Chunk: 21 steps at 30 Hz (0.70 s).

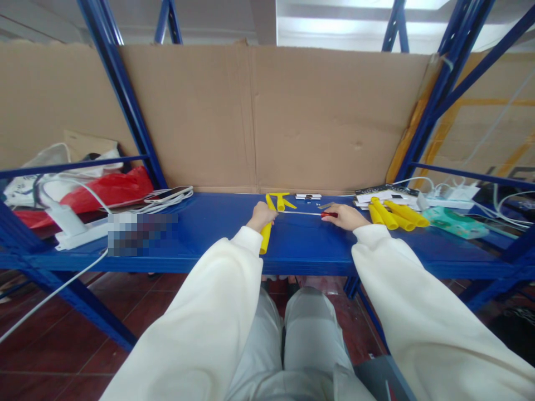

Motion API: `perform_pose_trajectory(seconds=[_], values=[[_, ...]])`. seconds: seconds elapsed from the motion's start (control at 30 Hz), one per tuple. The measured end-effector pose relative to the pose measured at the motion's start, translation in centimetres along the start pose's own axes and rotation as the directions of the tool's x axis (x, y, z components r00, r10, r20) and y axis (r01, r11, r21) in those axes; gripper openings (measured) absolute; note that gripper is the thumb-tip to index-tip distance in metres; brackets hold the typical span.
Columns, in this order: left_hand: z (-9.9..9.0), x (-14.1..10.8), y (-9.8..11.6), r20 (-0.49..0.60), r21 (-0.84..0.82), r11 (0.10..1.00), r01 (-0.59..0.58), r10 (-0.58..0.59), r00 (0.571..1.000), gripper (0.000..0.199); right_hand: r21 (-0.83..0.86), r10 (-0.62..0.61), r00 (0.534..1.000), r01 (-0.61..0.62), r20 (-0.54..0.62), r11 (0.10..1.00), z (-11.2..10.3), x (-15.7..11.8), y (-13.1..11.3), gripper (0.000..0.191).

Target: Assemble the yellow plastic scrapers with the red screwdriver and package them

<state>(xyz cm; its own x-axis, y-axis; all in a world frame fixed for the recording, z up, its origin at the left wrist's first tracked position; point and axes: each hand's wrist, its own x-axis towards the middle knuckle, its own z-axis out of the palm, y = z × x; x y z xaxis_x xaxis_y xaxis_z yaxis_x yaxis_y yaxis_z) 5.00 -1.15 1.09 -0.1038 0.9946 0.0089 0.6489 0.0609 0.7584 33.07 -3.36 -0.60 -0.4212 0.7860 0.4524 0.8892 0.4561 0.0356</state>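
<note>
My left hand [262, 215] is closed around a yellow tube [264, 239] that lies lengthwise on the blue shelf. In my right hand [343, 216] is a screwdriver [303, 213] with a red handle and a long thin shaft. The shaft points left and its tip reaches the tube beside my left fingers; whether it sits on a screw is too small to tell. Just behind the shaft stands a yellow T-shaped piece [280, 202]. Small metal bits [320, 205] lie near my right hand.
Several yellow tubes [393, 215] lie at right, beside a green packet [455, 222] and a keyboard-like object [387, 193]. A small white-and-black item [308, 196] rests near the cardboard back panel [309, 122]. At left are a power strip [86, 233], cables and a red bag [112, 189]. Blue posts flank the shelf.
</note>
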Motion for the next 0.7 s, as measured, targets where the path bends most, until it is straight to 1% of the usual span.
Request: perform_pose_trajectory(seconds=[0.1,0.2,0.27,0.33,0.4,0.47,0.57,0.7], values=[[-0.04,0.02,0.0,-0.004,0.004,1.0,0.002,-0.002,1.0,0.006,0.006,0.037,0.999,-0.037,0.015,0.999,0.06,0.01,-0.08,0.024],[-0.04,-0.02,0.03,-0.011,0.005,1.0,0.009,-0.009,1.0,0.007,-0.026,0.119,0.993,-0.119,0.002,0.993,-0.01,-0.06,-0.35,0.023],[-0.04,-0.09,0.07,-0.006,0.008,1.0,0.004,-0.004,1.0,0.008,-0.051,0.145,0.989,-0.145,-0.012,0.988,-0.13,-0.12,-0.54,0.018],[-0.06,-0.17,0.13,0.003,0.013,1.0,-0.005,0.005,1.0,0.007,-0.057,0.136,0.99,-0.137,-0.028,0.989,-0.23,-0.17,-0.63,0.012],[-0.07,-0.25,0.18,0.007,0.013,1.0,-0.006,0.006,1.0,0.006,-0.05,0.117,0.992,-0.119,-0.042,0.992,-0.25,-0.18,-0.56,0.01],[-0.09,-0.35,0.24,0.006,0.005,1.0,0.0,0.0,1.0,0.005,-0.039,0.093,0.995,-0.095,-0.038,0.995,-0.16,-0.16,-0.35,0.011],[-0.13,-0.55,0.34,-0.008,-0.007,1.0,0.006,-0.006,1.0,0.005,-0.016,0.067,0.998,-0.068,-0.004,0.998,0.08,-0.09,0.01,0.015],[-0.16,-0.74,0.47,-0.014,-0.013,1.0,0.013,-0.013,1.0,0.006,0.019,0.076,0.997,-0.075,-0.001,0.997,0.18,-0.04,0.13,0.018]])
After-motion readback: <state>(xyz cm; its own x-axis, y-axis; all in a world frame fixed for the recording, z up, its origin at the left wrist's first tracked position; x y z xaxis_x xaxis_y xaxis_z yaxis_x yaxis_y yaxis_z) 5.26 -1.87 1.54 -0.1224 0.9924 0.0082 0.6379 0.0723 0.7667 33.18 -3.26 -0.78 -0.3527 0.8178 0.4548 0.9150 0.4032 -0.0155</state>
